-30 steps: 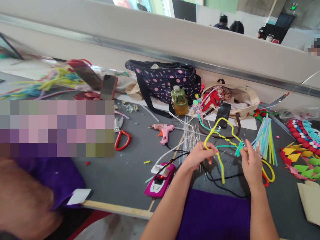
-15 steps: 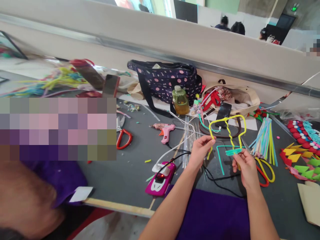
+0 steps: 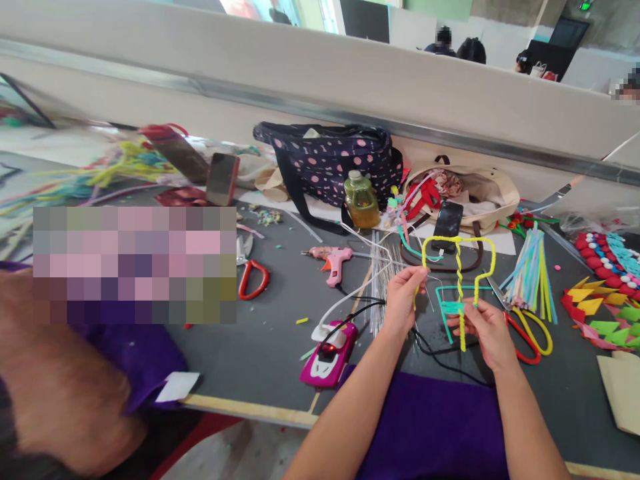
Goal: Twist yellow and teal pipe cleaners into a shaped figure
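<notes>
Both hands hold a yellow pipe-cleaner shape (image 3: 460,277) above the table, with a twisted middle stem and a curved arm on each side. My left hand (image 3: 404,297) pinches the lower end of its left arm. Around the lower stem is a teal pipe-cleaner band (image 3: 451,307). My right hand (image 3: 486,330) grips the shape there, its fingers closed about the band and the end of the right arm. Behind the stem shows a bent teal pipe cleaner (image 3: 443,323). Scissors with red and yellow handles (image 3: 533,333) lie just right of my right hand.
A pink glue gun (image 3: 336,260) and a magenta power strip (image 3: 327,360) with cables lie to the left. Farther back are a patterned bag (image 3: 325,160), a bottle (image 3: 361,203) and a phone (image 3: 447,223). Pipe cleaners (image 3: 533,273) stand right. Another person sits left.
The yellow shape has turned more upright and square to me, and its lower stem now shows below the teal band. My left hand moved slightly down its left arm.
</notes>
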`<state>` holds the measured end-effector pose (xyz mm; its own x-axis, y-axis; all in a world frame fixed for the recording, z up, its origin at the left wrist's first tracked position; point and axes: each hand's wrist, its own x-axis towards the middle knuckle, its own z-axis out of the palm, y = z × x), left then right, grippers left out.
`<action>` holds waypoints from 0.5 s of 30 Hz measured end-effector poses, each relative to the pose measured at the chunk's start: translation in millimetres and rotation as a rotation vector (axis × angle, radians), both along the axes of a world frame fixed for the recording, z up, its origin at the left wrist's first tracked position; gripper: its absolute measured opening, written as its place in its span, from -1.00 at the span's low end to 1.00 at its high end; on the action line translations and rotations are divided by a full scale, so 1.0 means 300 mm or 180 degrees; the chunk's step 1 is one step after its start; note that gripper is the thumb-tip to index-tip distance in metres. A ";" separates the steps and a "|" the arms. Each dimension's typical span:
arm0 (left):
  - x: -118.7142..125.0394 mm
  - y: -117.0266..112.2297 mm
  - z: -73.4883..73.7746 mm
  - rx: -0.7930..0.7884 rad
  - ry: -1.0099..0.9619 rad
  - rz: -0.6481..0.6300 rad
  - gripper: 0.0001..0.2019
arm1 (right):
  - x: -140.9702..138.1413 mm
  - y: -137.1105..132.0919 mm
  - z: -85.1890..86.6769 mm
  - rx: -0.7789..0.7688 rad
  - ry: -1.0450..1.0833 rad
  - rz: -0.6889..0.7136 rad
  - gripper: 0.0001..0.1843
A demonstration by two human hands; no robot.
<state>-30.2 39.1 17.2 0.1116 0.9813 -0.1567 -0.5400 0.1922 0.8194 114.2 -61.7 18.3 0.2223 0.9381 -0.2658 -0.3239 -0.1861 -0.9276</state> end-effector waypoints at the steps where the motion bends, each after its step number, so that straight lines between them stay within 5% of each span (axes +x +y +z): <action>1: -0.001 -0.002 0.001 -0.0104 -0.0096 -0.0076 -0.75 | -0.001 -0.001 -0.001 -0.0027 -0.0005 0.0060 -0.55; 6: -0.006 -0.004 0.002 -0.0380 -0.0322 -0.0277 -0.71 | 0.000 -0.003 -0.007 0.0033 -0.0084 0.0282 -0.58; 15: 0.004 -0.018 -0.006 -0.0394 -0.0285 -0.0420 -0.72 | 0.022 0.012 -0.003 0.0326 -0.0162 -0.0761 -0.61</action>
<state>-29.0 33.7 15.3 0.2568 0.9312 -0.2588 -0.5732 0.3623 0.7350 120.9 -57.9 17.5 0.4515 0.8788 -0.1548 -0.2996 -0.0141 -0.9540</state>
